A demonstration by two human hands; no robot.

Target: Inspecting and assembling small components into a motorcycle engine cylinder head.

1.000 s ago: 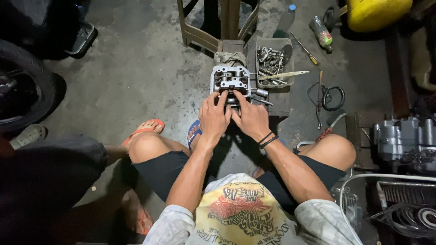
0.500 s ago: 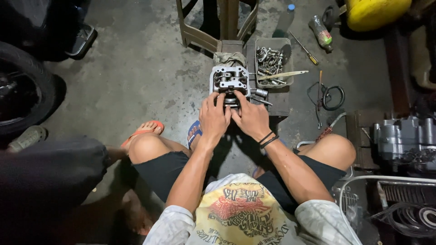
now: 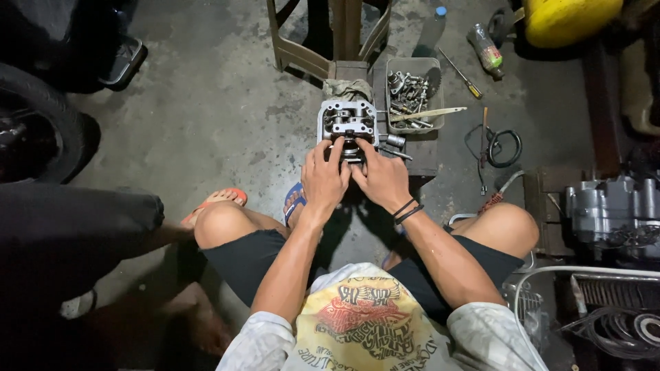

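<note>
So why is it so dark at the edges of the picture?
Head view: light falls mostly on the middle, on the metal engine part under the left hand and right hand; the tyre at the left edge sinks into shadow, its detail lost.

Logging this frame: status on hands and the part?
Left hand and right hand both gripping the cylinder head at its near edge. Head sits on the wooden block. Parts tray alongside, clear.

A stained grey concrete floor (image 3: 206, 117) carries everything here. On it stands a low dark wooden block (image 3: 419, 148), bearing a grey metal engine cylinder head (image 3: 347, 124) and a grey rectangular tray of bolts and small metal parts (image 3: 412, 96). Directly on the floor lie a yellow-handled screwdriver (image 3: 459, 74), a clear plastic bottle (image 3: 485, 49) and a coiled black cable (image 3: 503, 148).
</note>
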